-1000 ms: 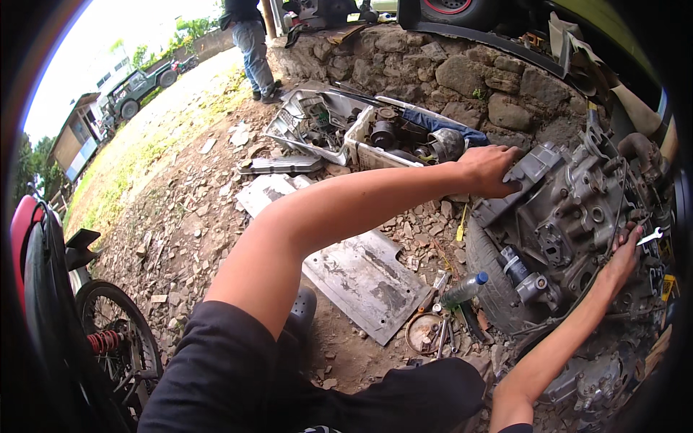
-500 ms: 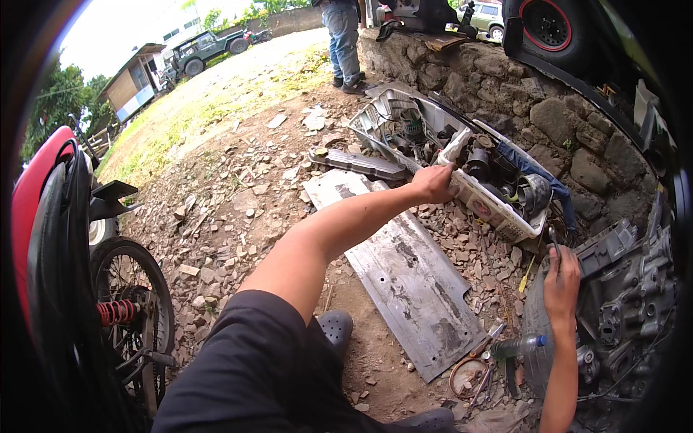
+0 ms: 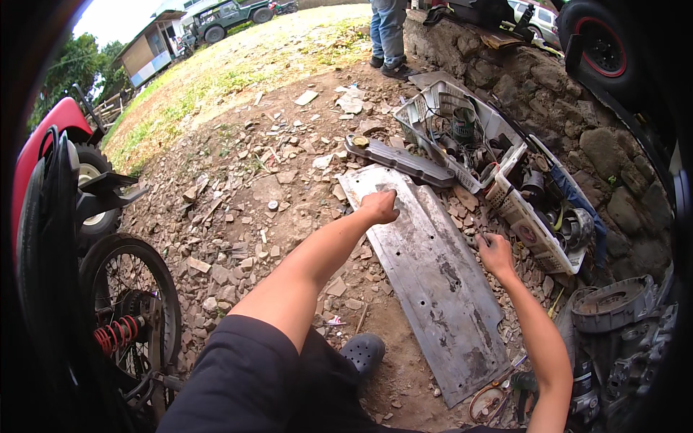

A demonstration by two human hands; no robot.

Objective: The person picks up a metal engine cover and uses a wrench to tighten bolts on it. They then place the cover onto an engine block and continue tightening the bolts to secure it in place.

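Note:
A long, scuffed grey metal plate (image 3: 433, 289) lies on the stony ground before me. My left hand (image 3: 380, 207) is over its far end, the fingers curled closed; what they hold, if anything, is hidden. Just off the plate's right edge is my right hand (image 3: 498, 256), closed in a pinch on a thin metal tool (image 3: 474, 242), of which only a short end shows. Beyond the plate lies a ribbed grey engine cover (image 3: 401, 160) with a yellowish cap. Behind my right hand stand white plastic crates (image 3: 530, 216) full of used metal parts.
A stone wall (image 3: 606, 155) runs along the right. Engine castings (image 3: 613, 307) sit at lower right, and a ring-shaped part (image 3: 488, 404) near the plate's close end. A motorcycle wheel (image 3: 130, 303) is at left. Someone in jeans (image 3: 388, 32) stands at the back; a green jeep (image 3: 224, 20) is parked beyond.
My left hand has left the crate's edge and come down over the plate. My right hand has moved left from the engine parts toward the plate. The view has shifted too.

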